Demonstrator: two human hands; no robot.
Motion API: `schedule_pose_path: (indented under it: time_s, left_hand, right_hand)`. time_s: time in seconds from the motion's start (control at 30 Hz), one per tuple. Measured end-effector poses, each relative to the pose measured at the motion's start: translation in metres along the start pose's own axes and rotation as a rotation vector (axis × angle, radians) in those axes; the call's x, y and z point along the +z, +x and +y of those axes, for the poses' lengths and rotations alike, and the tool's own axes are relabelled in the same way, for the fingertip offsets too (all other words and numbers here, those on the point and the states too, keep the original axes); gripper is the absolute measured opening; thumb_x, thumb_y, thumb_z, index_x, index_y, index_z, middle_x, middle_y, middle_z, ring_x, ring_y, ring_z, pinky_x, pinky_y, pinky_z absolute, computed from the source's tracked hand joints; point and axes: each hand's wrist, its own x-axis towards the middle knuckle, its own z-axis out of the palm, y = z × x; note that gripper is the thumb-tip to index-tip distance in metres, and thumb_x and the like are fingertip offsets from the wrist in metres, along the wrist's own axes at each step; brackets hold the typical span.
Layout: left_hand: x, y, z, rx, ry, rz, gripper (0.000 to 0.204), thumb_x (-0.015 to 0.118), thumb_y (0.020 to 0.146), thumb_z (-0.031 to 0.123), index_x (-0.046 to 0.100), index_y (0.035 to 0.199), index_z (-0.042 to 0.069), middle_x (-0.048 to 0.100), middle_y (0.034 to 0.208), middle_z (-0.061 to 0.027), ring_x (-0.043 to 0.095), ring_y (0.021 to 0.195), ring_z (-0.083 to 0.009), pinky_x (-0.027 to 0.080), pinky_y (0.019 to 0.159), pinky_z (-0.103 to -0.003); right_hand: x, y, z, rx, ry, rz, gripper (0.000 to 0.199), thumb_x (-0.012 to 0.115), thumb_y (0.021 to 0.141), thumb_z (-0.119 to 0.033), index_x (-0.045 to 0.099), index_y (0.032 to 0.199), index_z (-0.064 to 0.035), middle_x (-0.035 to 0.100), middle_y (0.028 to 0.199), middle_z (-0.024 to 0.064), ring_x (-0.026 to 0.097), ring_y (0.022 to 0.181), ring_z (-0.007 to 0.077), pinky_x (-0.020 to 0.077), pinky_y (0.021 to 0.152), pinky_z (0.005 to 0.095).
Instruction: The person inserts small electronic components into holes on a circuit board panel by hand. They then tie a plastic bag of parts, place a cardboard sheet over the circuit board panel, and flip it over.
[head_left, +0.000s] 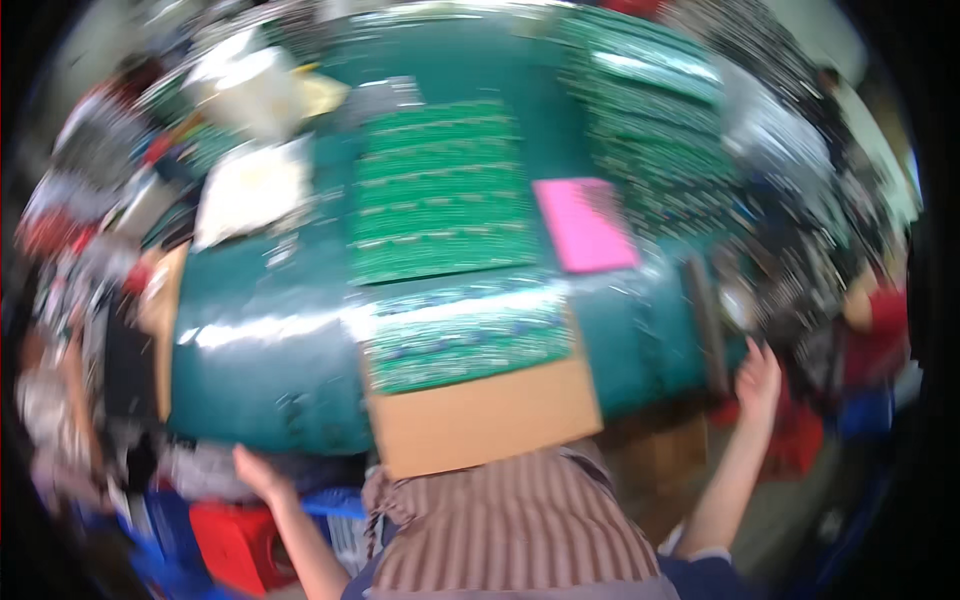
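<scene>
My left hand [260, 473] is low beside the front edge of the green-topped table [270, 390]; its fingers are smeared by motion, and I see nothing held. Off the table's right end, my right hand [758, 383] is raised with fingers apart and nothing in it. Between the hands, a cardboard sheet [490, 415] lies at the front edge, close to my striped apron. On its far part rests a green circuit board panel [480, 345] with small parts on it. Behind that lie several bare-looking green board panels [440, 200]. A pink sheet or pad [587, 225] sits to their right.
Stacked green boards [655, 130] fill the back right. A white pad or packet [255, 195] and a white roll-like object [260, 95] stand at the back left. Below the left edge is a red stool or crate [240, 545]. Other people sit blurred at the far left.
</scene>
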Motion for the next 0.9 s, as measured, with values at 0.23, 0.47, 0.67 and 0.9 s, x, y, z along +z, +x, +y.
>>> schedule_pose_path:
  time_s: [0.23,0.47,0.67,0.9]
  left_hand:
    - [0.023,-0.032,0.014,-0.135,-0.046,0.090,0.029,0.050,0.091,0.032,0.059,0.095,0.005,0.057,0.071,-0.0015,0.053,0.062,-0.0101,0.042,0.057,-0.023]
    - [0.006,-0.045,0.001,0.108,0.209,0.141,0.032,0.056,0.087,0.020,0.057,0.108,-0.004,0.060,0.102,-0.0080,0.057,0.090,-0.0161,0.044,0.081,-0.026]
    - [0.016,-0.046,-0.014,0.177,0.198,-0.135,0.024,0.054,0.090,0.021,0.058,0.087,-0.002,0.057,0.076,-0.0021,0.054,0.069,-0.0105,0.041,0.065,-0.023]
    - [-0.021,-0.044,0.051,0.695,0.672,0.276,0.013,0.065,0.078,0.012,0.069,0.090,0.006,0.058,0.061,-0.0108,0.053,0.049,-0.0196,0.042,0.048,-0.029]
  right_hand:
    - [-0.060,0.165,-0.017,0.331,0.154,-0.375,0.025,0.043,0.091,-0.019,0.051,0.109,-0.0021,0.046,0.065,-0.0001,0.042,0.052,0.0066,0.0385,0.043,0.0194]
    - [-0.116,0.166,-0.086,0.025,0.178,-0.120,0.023,0.047,0.087,-0.023,0.054,0.100,-0.0065,0.052,0.074,-0.0024,0.047,0.060,0.0068,0.0408,0.046,0.0201]
    - [-0.142,0.156,-0.103,-0.256,0.279,0.115,0.021,0.049,0.084,-0.027,0.058,0.093,-0.0102,0.056,0.081,-0.0044,0.051,0.068,0.0069,0.0428,0.050,0.0207]
    - [-0.104,0.194,-0.085,-0.515,0.396,0.329,0.019,0.053,0.080,-0.031,0.061,0.085,-0.0147,0.061,0.089,-0.0067,0.056,0.076,0.0071,0.0451,0.054,0.0214]
